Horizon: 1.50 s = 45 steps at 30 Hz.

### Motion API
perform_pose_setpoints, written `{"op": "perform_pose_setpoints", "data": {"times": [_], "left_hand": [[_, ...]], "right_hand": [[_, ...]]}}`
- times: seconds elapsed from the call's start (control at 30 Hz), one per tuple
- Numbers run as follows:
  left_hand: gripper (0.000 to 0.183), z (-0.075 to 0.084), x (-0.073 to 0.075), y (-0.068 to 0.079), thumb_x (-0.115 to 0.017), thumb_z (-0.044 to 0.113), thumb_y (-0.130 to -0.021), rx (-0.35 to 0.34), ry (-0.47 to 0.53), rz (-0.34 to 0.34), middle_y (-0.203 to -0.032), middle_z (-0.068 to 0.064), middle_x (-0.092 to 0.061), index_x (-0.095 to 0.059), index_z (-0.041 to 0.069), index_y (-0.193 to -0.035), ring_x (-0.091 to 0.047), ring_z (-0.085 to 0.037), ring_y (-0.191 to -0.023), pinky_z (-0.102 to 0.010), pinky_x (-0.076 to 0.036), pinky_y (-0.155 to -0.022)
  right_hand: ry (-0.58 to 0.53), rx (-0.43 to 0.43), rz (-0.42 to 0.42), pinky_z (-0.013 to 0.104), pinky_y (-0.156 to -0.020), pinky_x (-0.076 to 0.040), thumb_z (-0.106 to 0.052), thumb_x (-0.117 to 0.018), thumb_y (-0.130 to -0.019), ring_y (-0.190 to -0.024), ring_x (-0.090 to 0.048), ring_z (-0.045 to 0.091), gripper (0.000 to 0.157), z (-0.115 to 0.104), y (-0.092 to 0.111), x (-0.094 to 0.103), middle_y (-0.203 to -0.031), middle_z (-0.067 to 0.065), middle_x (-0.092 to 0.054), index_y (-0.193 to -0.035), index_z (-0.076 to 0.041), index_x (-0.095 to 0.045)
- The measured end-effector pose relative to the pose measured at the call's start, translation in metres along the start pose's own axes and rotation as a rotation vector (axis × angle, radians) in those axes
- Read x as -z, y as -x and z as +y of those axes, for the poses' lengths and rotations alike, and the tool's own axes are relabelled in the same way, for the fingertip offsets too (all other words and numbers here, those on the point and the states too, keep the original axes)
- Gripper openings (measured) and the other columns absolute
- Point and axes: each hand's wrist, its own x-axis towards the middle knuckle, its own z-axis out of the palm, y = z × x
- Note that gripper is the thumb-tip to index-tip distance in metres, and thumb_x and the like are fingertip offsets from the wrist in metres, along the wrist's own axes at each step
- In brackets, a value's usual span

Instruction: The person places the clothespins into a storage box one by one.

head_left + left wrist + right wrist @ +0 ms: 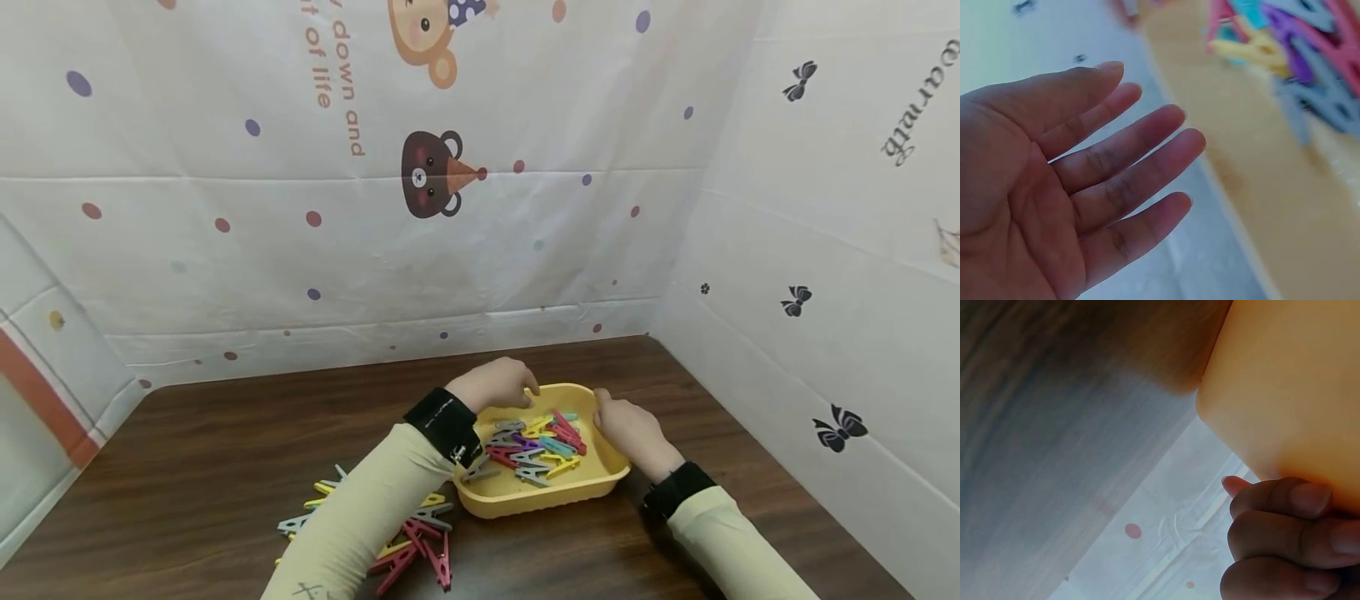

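A shallow yellow plastic basket (525, 503) stands on the table, holding several clothespins (557, 447) in red, yellow, grey, blue and purple. Over its far left rim is my left hand (495, 383). The left wrist view shows that hand (1085, 181) with loosely spread fingers and a bare palm, beside the basket wall (1191, 69). My right hand (632, 427) holds the basket's right rim. In the right wrist view its curled fingers (1272, 534) lie against the basket's outer wall (1285, 381); the thumb is hidden there.
Left of the basket, a loose pile of clothespins (442, 562) lies on the dark wooden table (187, 467), partly covered by my left forearm (375, 500). A white printed sheet (525, 250) hangs behind the table, and another light panel (780, 358) borders its right side.
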Motion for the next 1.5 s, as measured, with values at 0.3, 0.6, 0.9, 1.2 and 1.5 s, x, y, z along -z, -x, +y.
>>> {"op": "perform_pose_setpoints", "data": {"times": [0.3,0.6,0.9,1.2,1.5], "left_hand": [[0.027,-0.016,0.040,0.048,-0.064,0.020,-0.101,-0.055,0.181,0.101,-0.122,-0.007,-0.074,-0.072,0.011,-0.126,-0.069,-0.022,-0.111,-0.039,-0.055,-0.097],[0.013,-0.043,0.035,0.105,-0.071,0.014,-0.095,0.063,0.109,0.086,-0.103,-0.001,-0.076,-0.078,0.012,-0.105,-0.068,-0.014,-0.092,-0.036,-0.058,-0.085],[0.020,-0.081,0.004,0.133,-0.080,0.006,-0.085,0.124,0.048,0.010,-0.101,-0.007,-0.076,-0.078,0.007,-0.105,-0.068,-0.018,-0.089,-0.040,-0.059,-0.082],[0.034,-0.094,-0.022,0.127,-0.083,0.004,-0.081,0.141,0.053,-0.019,-0.108,-0.012,-0.074,-0.074,0.004,-0.114,-0.068,-0.027,-0.097,-0.049,-0.058,-0.088],[0.031,-0.091,-0.026,0.120,-0.083,0.002,-0.080,0.112,0.002,-0.078,-0.101,-0.010,-0.074,-0.075,0.004,-0.110,-0.063,-0.021,-0.084,-0.046,-0.058,-0.082]], "right_hand": [[0.000,-0.012,-0.026,0.027,-0.050,-0.036,-0.012,-0.047,-0.104,-0.055,-0.050,0.017,0.046,0.000,-0.001,0.002,-0.066,0.008,-0.057,-0.140,0.015,-0.043],[0.014,-0.023,-0.032,0.027,-0.050,-0.038,-0.013,-0.047,-0.104,-0.055,-0.051,0.017,0.046,0.000,-0.001,0.002,-0.066,0.008,-0.057,-0.140,0.015,-0.043],[0.008,-0.022,-0.039,0.028,-0.051,-0.039,-0.013,-0.046,-0.105,-0.056,-0.051,0.018,0.046,0.002,-0.002,0.004,-0.068,0.008,-0.058,-0.141,0.015,-0.043],[0.001,-0.024,-0.044,0.028,-0.052,-0.040,-0.014,-0.046,-0.105,-0.056,-0.052,0.018,0.046,0.001,-0.001,0.004,-0.068,0.009,-0.058,-0.140,0.014,-0.043],[0.013,-0.013,-0.033,0.028,-0.051,-0.040,-0.013,-0.047,-0.104,-0.057,-0.052,0.018,0.045,0.001,-0.001,0.003,-0.070,0.010,-0.061,-0.139,0.015,-0.044]]}}
